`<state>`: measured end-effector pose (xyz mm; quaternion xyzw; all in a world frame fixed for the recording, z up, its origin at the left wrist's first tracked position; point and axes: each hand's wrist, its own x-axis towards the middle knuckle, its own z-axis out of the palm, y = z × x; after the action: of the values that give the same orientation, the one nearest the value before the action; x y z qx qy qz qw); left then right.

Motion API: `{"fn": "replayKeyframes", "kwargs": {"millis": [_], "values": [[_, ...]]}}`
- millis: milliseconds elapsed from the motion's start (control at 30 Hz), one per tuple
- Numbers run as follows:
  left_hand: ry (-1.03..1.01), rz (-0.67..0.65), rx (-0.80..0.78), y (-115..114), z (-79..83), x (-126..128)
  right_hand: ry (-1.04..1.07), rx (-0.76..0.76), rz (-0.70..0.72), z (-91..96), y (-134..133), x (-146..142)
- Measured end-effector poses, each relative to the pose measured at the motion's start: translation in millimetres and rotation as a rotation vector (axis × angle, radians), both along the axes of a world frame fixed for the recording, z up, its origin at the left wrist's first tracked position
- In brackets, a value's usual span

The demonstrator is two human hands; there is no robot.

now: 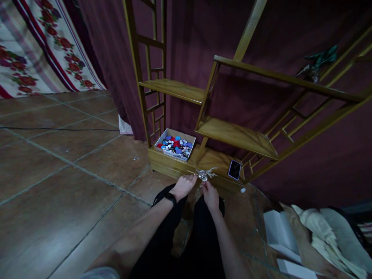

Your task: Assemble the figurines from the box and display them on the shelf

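Note:
In the head view, my left hand (pixel 186 185), with a dark band on its wrist, has its fingers closed at the left side of a small shiny silvery ornament (pixel 202 175). Pale, branching prongs stick out from the ornament's right side, and a thin stick-like piece points left. My right hand (pixel 211 197) pinches the ornament's lower edge. Both hands are above my knees, just in front of the shelf's low base. An open cardboard box (pixel 190 137) of small colourful pieces, blue, red, purple and white, sits on that base beyond my left hand. The exact fingertip contacts are too small to see.
A wooden shelf unit (pixel 235 135) with staggered boards stands ahead. On its base lies a phone (pixel 234 169). A green and brown object (pixel 315 64) rests on an upper board. White boxes (pixel 280 232) and cloth (pixel 325 232) lie at right. A cable (pixel 58 128) crosses the tiled floor.

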<state>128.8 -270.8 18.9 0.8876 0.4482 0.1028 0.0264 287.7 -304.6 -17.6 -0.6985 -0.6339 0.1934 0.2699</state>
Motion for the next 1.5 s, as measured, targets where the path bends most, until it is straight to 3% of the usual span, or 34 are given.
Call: {"fn": "replayKeyframes", "kwargs": {"millis": [667, 1033, 1267, 1500], "values": [[-0.027, -0.058, 0.028, -2, 1.7, -9, 0.036, -0.013, -0.055, -4.0, 0, -8], [-0.241, 0.14, -0.061, 8, -7.2, -13, 0.106, 0.078, -0.014, -6.0, 0, -15], [-0.256, 0.286, -0.172, 11, -8.4, -8, 0.144, 0.146, 0.017, -8.6, 1, -16], [-0.365, 0.388, -0.195, 9, -20.4, 0, 0.206, 0.211, 0.011, -11.2, 4, -16]]}}
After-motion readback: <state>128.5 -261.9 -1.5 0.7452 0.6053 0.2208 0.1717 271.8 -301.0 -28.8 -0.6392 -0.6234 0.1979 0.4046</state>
